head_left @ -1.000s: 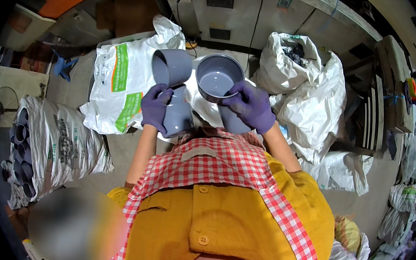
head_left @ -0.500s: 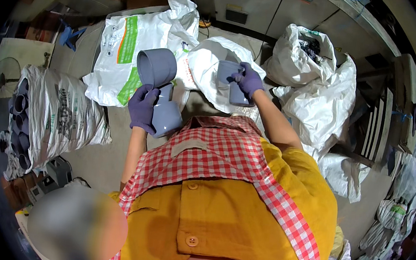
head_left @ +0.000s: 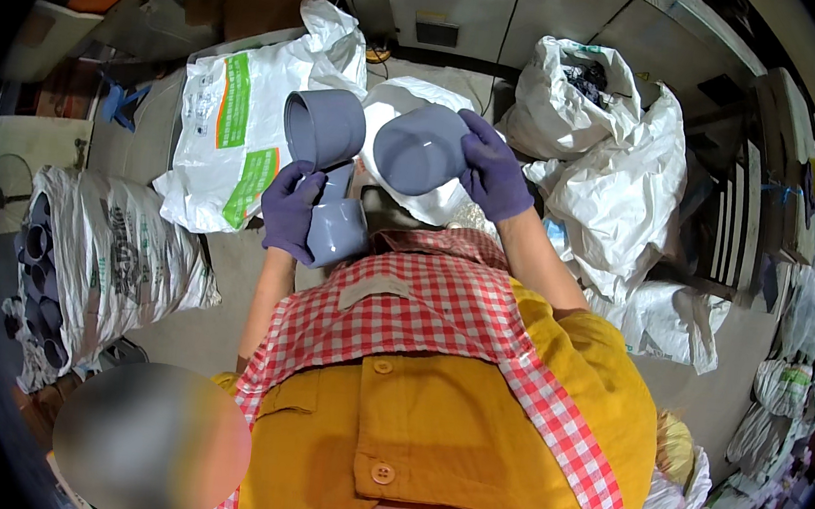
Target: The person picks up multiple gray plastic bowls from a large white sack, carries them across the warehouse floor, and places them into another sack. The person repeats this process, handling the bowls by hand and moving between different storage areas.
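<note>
My left hand point(head_left: 290, 212), in a purple knit glove, is closed on a grey plastic pipe fitting point(head_left: 325, 133). One wide socket of this fitting points up above the fingers, and a second glossy socket point(head_left: 339, 231) sits low beside the palm. My right hand point(head_left: 498, 169), gloved alike, grips a second grey pipe fitting point(head_left: 420, 150) by its right side. The round mouth of that fitting faces me; its far parts are hidden. The two fittings are close together but apart, above an open white woven sack point(head_left: 405, 94).
A printed white sack point(head_left: 205, 137) lies behind my left hand. Farther left, another sack point(head_left: 134, 238) is packed with grey fittings point(head_left: 47, 279). Tall white sacks point(head_left: 622, 167) stand at the right, one holding dark material. Metal cabinet panels point(head_left: 470, 10) line the back.
My right hand has turned its fitting so the round mouth faces me and brought it left, nearer the other fitting. My left hand still holds its fitting, slightly shifted.
</note>
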Demonstrator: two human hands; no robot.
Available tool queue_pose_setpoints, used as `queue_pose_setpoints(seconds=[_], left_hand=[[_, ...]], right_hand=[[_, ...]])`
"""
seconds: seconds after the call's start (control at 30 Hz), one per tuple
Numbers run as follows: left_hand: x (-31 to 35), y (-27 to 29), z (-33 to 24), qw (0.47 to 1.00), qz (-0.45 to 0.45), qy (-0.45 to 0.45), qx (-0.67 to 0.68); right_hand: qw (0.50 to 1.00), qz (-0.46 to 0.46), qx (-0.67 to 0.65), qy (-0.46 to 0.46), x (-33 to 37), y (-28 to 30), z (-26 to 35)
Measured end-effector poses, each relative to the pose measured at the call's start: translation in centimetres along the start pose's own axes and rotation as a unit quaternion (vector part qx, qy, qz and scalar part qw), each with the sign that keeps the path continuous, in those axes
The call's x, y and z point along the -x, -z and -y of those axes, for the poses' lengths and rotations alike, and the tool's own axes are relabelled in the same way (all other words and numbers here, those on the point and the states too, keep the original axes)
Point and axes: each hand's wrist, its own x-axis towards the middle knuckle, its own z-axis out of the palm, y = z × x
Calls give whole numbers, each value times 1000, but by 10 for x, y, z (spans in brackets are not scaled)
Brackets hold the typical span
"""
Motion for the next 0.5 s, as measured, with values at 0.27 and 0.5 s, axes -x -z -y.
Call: queue_pose_setpoints(seconds=[0.27, 0.5], left_hand=[[-6, -17, -20, 1000, 7, -1, -21], [-12, -14, -12, 1000, 1, -15, -19]], right_hand=[[903, 26, 336, 267, 22, -32, 31], [847, 87, 367, 374, 15, -29, 39]])
